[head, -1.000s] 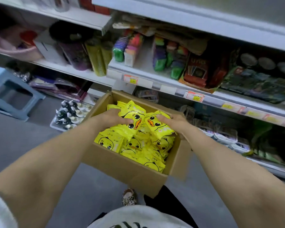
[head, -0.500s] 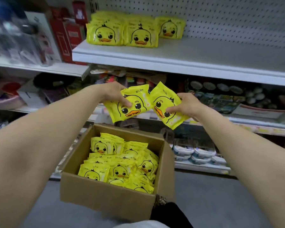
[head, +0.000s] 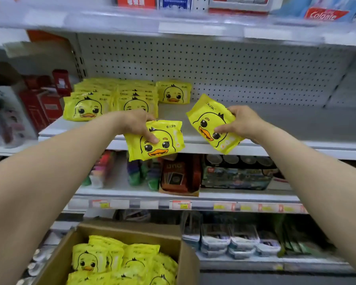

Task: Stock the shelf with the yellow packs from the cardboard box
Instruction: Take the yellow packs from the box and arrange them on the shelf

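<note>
So, one duck pack in each hand right now. My left hand (head: pixel 136 124) is clamped on a yellow pack (head: pixel 162 145), thumb across the duck's forehead. It's upright and hanging just in front of the shelf (head: pixel 286 124) lip. My right hand (head: pixel 242 122) grips a second pack (head: pixel 209 120) by its side, tilted, above the front of the shelf.

The left end of the shelf is taken up by the stocked packs (head: pixel 86 108), rows of them standing face out, with a lone pack (head: pixel 174 93) behind against the pegboard (head: pixel 214 64). Everything right of that is bare shelf. Red boxes (head: pixel 39 105) sit just beside the rows on the next bay over.

The cardboard box (head: pixel 187 258) is down below, open, with loose packs (head: pixel 111 260) piled inside. Between box and shelf there are card boxes (head: pixel 179 175) and some blurry stacked tubs (head: pixel 243 243). Toothpaste (head: pixel 325 13) is up top.
</note>
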A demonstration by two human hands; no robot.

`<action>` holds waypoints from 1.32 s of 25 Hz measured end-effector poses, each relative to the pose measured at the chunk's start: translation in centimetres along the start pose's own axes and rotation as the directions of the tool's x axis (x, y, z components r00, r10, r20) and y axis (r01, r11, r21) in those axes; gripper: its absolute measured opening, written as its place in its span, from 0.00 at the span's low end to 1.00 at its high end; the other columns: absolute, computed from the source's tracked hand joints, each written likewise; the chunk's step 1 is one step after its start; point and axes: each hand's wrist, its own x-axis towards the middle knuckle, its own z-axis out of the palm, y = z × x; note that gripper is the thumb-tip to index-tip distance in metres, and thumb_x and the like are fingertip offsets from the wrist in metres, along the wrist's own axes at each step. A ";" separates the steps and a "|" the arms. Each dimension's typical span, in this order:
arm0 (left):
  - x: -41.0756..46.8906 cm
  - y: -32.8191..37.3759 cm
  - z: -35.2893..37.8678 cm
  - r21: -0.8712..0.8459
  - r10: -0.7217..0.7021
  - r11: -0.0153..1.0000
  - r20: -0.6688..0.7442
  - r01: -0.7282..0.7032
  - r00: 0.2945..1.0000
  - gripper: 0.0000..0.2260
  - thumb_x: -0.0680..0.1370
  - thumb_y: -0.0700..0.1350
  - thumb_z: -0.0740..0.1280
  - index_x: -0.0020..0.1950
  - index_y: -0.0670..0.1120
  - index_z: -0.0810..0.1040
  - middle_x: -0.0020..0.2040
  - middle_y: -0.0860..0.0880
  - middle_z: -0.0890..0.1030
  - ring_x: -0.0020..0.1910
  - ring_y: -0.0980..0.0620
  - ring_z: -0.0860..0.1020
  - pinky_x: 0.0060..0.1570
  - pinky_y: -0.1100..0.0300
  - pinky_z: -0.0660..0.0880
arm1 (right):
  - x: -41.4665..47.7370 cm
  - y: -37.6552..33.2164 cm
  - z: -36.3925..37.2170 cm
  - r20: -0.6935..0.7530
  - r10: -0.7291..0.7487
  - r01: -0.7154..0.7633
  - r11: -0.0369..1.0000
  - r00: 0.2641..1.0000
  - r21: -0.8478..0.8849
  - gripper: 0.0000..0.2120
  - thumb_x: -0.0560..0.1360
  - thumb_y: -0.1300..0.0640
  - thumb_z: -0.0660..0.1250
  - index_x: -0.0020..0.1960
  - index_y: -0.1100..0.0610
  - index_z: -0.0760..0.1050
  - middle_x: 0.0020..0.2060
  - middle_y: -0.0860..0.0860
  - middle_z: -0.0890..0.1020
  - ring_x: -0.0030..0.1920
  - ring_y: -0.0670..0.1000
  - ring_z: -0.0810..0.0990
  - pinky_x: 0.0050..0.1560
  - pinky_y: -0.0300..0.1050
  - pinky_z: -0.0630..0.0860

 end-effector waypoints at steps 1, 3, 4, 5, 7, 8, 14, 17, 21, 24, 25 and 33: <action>1.7 0.6 -0.6 0.049 0.011 0.999 -0.005 -0.010 1.000 0.18 0.65 0.49 0.81 0.50 0.48 0.80 0.47 0.50 0.85 0.46 0.50 0.83 0.52 0.52 0.79 | 1.4 0.1 -1.0 -0.008 -0.006 0.006 1.000 1.000 -0.010 0.18 0.62 0.53 0.83 0.47 0.54 0.80 0.41 0.49 0.86 0.44 0.52 0.85 0.51 0.50 0.82; 4.5 1.6 -1.7 0.137 0.007 0.991 -0.041 -0.002 0.999 0.21 0.66 0.52 0.80 0.55 0.48 0.79 0.54 0.51 0.82 0.51 0.50 0.80 0.56 0.55 0.74 | 3.7 0.3 -2.3 -0.027 -0.016 0.016 1.000 1.000 -0.018 0.20 0.62 0.52 0.83 0.50 0.53 0.80 0.43 0.48 0.85 0.46 0.51 0.84 0.50 0.46 0.80; 6.1 2.3 -2.3 0.171 0.013 0.985 -0.049 -0.005 0.999 0.29 0.65 0.55 0.80 0.62 0.48 0.77 0.58 0.52 0.80 0.57 0.49 0.78 0.60 0.55 0.72 | 5.1 0.5 -2.9 -0.046 -0.024 0.022 0.999 0.999 -0.032 0.21 0.62 0.51 0.83 0.51 0.53 0.80 0.44 0.48 0.85 0.47 0.51 0.84 0.51 0.46 0.80; 7.8 2.9 -2.9 0.206 0.026 0.979 -0.057 -0.014 0.998 0.35 0.64 0.59 0.79 0.68 0.50 0.74 0.63 0.52 0.77 0.63 0.47 0.75 0.63 0.55 0.70 | 6.4 0.8 -3.5 -0.061 -0.039 0.034 0.997 0.997 -0.076 0.22 0.61 0.49 0.82 0.51 0.53 0.80 0.45 0.48 0.85 0.47 0.51 0.83 0.51 0.46 0.80; 10.6 4.1 -3.7 0.230 0.067 0.972 -0.072 -0.049 0.995 0.34 0.65 0.59 0.78 0.68 0.51 0.73 0.60 0.56 0.76 0.63 0.49 0.74 0.61 0.57 0.69 | 8.6 1.6 -4.5 -0.057 -0.060 0.046 0.973 0.997 -0.226 0.20 0.63 0.47 0.81 0.50 0.52 0.79 0.46 0.48 0.83 0.48 0.52 0.82 0.48 0.45 0.78; 11.9 4.3 -3.9 0.211 0.080 0.975 -0.068 -0.064 0.994 0.30 0.66 0.56 0.79 0.65 0.51 0.75 0.58 0.57 0.77 0.61 0.50 0.75 0.58 0.58 0.71 | 9.5 2.1 -4.8 -0.025 -0.050 0.041 0.964 0.998 -0.264 0.19 0.64 0.47 0.80 0.51 0.52 0.79 0.46 0.48 0.83 0.47 0.51 0.81 0.46 0.44 0.77; 14.6 5.1 -1.8 0.165 0.120 0.979 0.000 -0.118 0.993 0.20 0.67 0.51 0.79 0.55 0.54 0.76 0.52 0.60 0.77 0.55 0.54 0.75 0.55 0.59 0.71 | 11.5 5.8 -3.9 0.202 0.048 0.021 0.945 0.978 -0.327 0.20 0.68 0.46 0.78 0.56 0.48 0.76 0.53 0.45 0.81 0.53 0.48 0.79 0.49 0.42 0.74; 14.4 5.1 -1.0 0.178 0.153 0.972 0.017 -0.154 0.988 0.26 0.66 0.54 0.79 0.62 0.53 0.78 0.57 0.56 0.79 0.58 0.52 0.76 0.63 0.54 0.73 | 10.9 4.4 -1.9 0.034 -0.202 0.203 0.979 0.979 -0.028 0.23 0.73 0.51 0.75 0.66 0.44 0.72 0.61 0.45 0.78 0.62 0.44 0.76 0.62 0.41 0.72; 12.7 5.3 0.1 0.123 0.200 0.975 -0.113 -0.185 0.973 0.27 0.67 0.52 0.79 0.64 0.52 0.76 0.57 0.55 0.78 0.57 0.53 0.75 0.56 0.59 0.72 | 9.2 1.5 2.9 0.068 -0.320 0.297 0.927 0.945 0.228 0.11 0.74 0.58 0.74 0.52 0.44 0.79 0.51 0.44 0.82 0.50 0.46 0.81 0.57 0.46 0.78; 10.9 4.1 1.3 -0.163 0.181 0.957 -0.314 -0.240 0.932 0.24 0.68 0.44 0.79 0.61 0.52 0.75 0.56 0.52 0.78 0.57 0.54 0.75 0.52 0.62 0.71 | 8.4 1.6 4.5 -0.045 -0.248 0.250 0.930 0.968 0.269 0.14 0.71 0.61 0.76 0.44 0.42 0.78 0.48 0.44 0.82 0.48 0.50 0.80 0.57 0.53 0.78; 10.3 3.4 1.7 -0.315 0.153 0.908 -0.366 -0.277 0.918 0.23 0.69 0.42 0.78 0.59 0.52 0.75 0.56 0.52 0.79 0.57 0.56 0.77 0.51 0.63 0.72 | 7.9 1.6 4.7 -0.071 -0.215 0.227 0.914 0.974 0.337 0.16 0.70 0.63 0.76 0.44 0.42 0.77 0.49 0.46 0.83 0.50 0.51 0.80 0.57 0.53 0.79; 7.0 1.9 3.8 -0.493 0.171 0.750 -0.500 -0.441 0.849 0.07 0.75 0.39 0.72 0.48 0.50 0.77 0.54 0.52 0.80 0.52 0.59 0.77 0.45 0.63 0.70 | 4.2 0.3 4.4 -0.098 -0.132 0.162 0.887 0.986 0.434 0.10 0.72 0.65 0.74 0.42 0.51 0.79 0.40 0.54 0.84 0.42 0.53 0.78 0.52 0.60 0.79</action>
